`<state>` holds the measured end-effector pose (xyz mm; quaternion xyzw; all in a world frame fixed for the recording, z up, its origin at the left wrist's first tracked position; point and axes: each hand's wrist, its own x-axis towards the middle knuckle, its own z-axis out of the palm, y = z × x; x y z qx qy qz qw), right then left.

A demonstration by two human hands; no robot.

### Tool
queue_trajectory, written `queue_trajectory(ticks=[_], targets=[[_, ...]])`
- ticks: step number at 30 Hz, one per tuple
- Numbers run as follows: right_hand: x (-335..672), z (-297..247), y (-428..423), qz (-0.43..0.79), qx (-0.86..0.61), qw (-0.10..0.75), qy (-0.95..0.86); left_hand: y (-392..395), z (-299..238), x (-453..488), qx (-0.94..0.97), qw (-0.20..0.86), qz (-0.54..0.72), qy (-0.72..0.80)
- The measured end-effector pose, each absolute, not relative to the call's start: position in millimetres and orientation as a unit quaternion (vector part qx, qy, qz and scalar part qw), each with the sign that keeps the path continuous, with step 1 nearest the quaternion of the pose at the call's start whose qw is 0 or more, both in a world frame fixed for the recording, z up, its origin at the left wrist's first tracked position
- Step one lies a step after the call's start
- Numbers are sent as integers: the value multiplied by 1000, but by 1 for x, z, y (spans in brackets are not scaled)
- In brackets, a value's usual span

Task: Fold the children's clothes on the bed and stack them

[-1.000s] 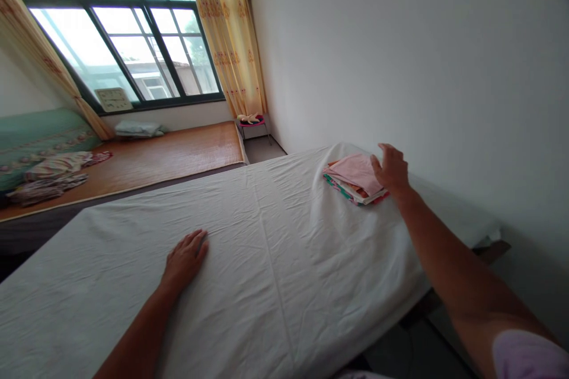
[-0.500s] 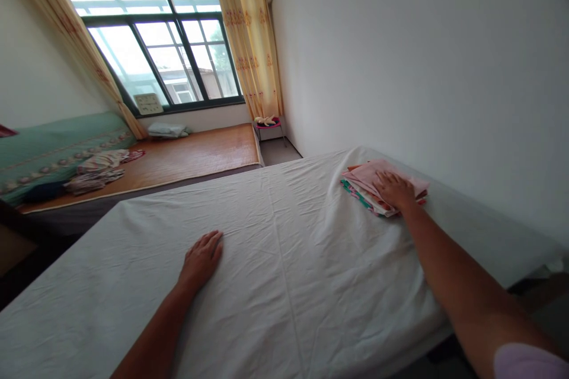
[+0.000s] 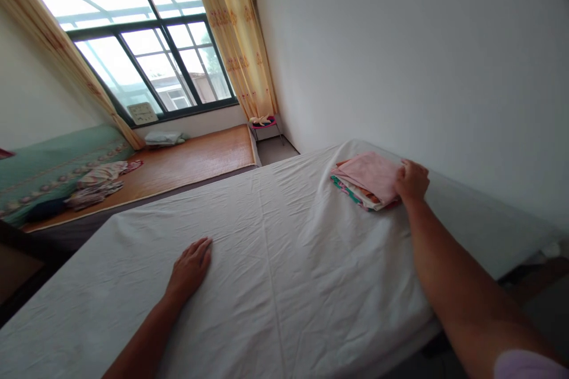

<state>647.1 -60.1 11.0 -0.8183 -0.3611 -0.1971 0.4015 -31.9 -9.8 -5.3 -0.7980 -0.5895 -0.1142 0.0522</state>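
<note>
Pink-topped cloth stack (image 3: 367, 177): against right fingers (image 3: 402, 174), on their left.

You wear a pale lilac sleeve (image 3: 527, 365) on your right arm (image 3: 466, 290); both your forearms (image 3: 144, 328) and your fingers (image 3: 201, 247) are bare.

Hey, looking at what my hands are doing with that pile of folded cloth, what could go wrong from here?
The right hand is at the side of the folded cloth stack, whose layers don't line up, so a sideways push might make them slide apart. The white sheet is wrinkled, and if the left hand drags it, the stack could shift. The stack also sits near the sheet's far edge, so a strong shove might send it over.
</note>
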Motion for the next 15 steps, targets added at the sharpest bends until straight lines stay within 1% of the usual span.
queue_trajectory(ticks=[3, 5, 6, 9, 15], targets=[[660, 12, -67, -68, -864, 439, -238, -1, -2, -30, -804, 55, -103, -583], [664, 12, -69, 7, -867, 451, -211, 7, 3, -20, -819, 32, -103, -564], [664, 13, -69, 25, -866, 453, -210, 11, 6, -10, -828, 17, -105, -551], [664, 14, -72, 43, -870, 442, -216, 16, 14, 35, -857, -18, -112, -503], [671, 17, -79, 48, -887, 379, -259, 5, 29, 161, -917, -57, -130, -373]])
